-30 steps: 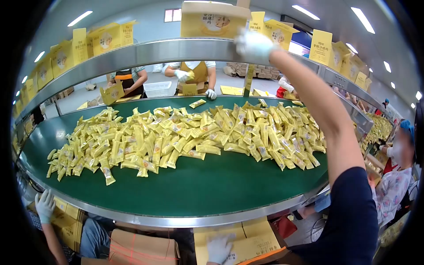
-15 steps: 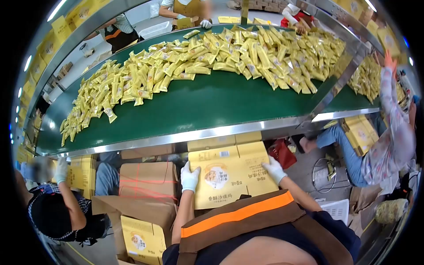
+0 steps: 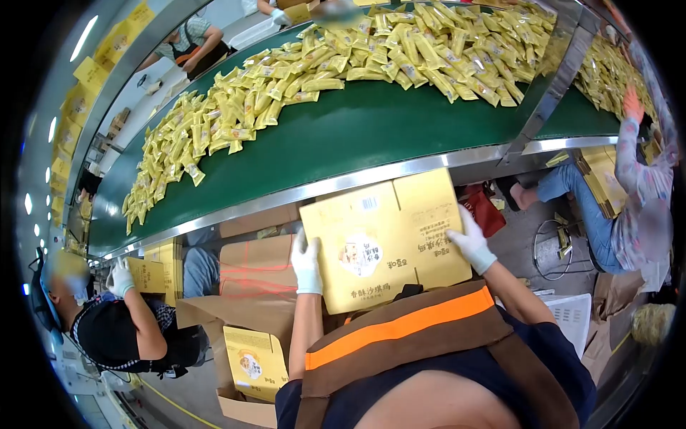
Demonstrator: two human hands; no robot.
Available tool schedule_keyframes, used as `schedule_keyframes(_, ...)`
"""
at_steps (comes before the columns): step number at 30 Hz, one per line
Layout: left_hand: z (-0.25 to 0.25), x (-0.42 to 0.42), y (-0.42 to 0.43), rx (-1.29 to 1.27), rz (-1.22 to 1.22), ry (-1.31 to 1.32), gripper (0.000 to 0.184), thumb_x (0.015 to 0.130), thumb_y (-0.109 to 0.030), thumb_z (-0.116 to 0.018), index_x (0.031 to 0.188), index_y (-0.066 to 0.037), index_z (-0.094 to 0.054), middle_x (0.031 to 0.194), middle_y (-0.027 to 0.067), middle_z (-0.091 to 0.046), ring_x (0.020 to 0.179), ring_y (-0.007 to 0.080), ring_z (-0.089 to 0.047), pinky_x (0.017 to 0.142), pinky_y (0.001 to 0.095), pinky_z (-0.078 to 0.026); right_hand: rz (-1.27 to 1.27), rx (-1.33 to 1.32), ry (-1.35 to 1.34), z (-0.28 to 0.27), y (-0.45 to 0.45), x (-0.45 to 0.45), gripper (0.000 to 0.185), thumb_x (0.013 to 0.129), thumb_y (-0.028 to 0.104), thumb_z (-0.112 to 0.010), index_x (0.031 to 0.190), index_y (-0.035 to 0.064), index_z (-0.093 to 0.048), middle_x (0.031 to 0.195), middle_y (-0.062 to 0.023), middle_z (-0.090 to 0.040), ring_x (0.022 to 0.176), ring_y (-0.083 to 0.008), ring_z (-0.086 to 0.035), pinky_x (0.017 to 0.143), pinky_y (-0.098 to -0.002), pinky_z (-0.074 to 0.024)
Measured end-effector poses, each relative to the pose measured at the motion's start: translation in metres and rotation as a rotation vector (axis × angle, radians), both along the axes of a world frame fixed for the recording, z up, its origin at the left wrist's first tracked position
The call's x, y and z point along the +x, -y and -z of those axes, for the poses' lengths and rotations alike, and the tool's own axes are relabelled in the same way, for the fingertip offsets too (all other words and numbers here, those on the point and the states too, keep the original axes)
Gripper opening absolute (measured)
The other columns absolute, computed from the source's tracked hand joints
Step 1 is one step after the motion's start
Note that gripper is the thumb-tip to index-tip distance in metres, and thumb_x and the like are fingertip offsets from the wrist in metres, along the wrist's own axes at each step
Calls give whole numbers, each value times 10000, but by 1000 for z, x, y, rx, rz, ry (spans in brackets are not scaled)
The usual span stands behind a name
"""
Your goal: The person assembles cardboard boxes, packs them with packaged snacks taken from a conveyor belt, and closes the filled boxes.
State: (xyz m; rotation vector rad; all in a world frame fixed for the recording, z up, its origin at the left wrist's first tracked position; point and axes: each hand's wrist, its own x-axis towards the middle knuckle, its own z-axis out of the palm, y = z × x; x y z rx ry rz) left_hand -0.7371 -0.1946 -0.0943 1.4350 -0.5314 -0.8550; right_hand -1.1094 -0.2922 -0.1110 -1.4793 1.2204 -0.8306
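Note:
A flattened yellow carton with printed lettering and a round white picture is held level in front of my apron. My left hand, in a white glove, grips its left edge. My right hand, gloved too, closes on the right edge. Whether it is one carton or several together, I cannot tell. Beyond it runs a green conveyor belt with a metal rim, bearing a long heap of yellow wrapped snack packets.
Left of me stands an open brown box with yellow cartons inside, beside a strapped brown box. Co-workers sit at both sides, one in a patterned sleeve. A metal stool and red bag are at right.
The carton has been lifted closer and tilted slightly, still in both hands. My view has shifted, and the co-worker at left now holds up a yellow carton.

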Motion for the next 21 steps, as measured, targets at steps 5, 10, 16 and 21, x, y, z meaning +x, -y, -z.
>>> schedule_keyframes(5,-80,25,4,-264,314,-108,499,914,-151,-671,1347,24,-495,1299,112,-604,1186,222,-573,1036,364,-443,129,-1116,-565,-148,44,9,858,750,252,-790,1466,28,-374,1523,-263,-349,1412,-467,-316,1135,-547,-271)
schedule_keyframes(10,-79,12,12,-248,345,-52,439,941,-162,-631,1325,10,-508,1274,108,-612,1177,211,-577,1036,357,-433,-159,-1109,-716,-158,55,34,573,750,159,-752,1277,82,-540,1284,-88,-565,1238,-284,-523,1102,-492,-331)
schedule_keyframes(16,-78,2,18,-235,281,51,443,962,-198,-598,1331,26,-498,1238,102,-621,1107,179,-593,991,327,-450,-118,-1258,-614,-160,48,26,444,719,116,-756,1142,88,-624,1077,-70,-613,1033,-283,-598,971,-450,-438)
schedule_keyframes(21,-91,-13,30,-343,349,-8,738,947,-390,-620,1485,20,-326,1450,109,-459,1326,216,-435,1117,362,-328,95,-1002,-281,-157,80,51,199,839,168,-700,680,88,-610,665,-50,-612,600,-265,-547,592,-397,-378)
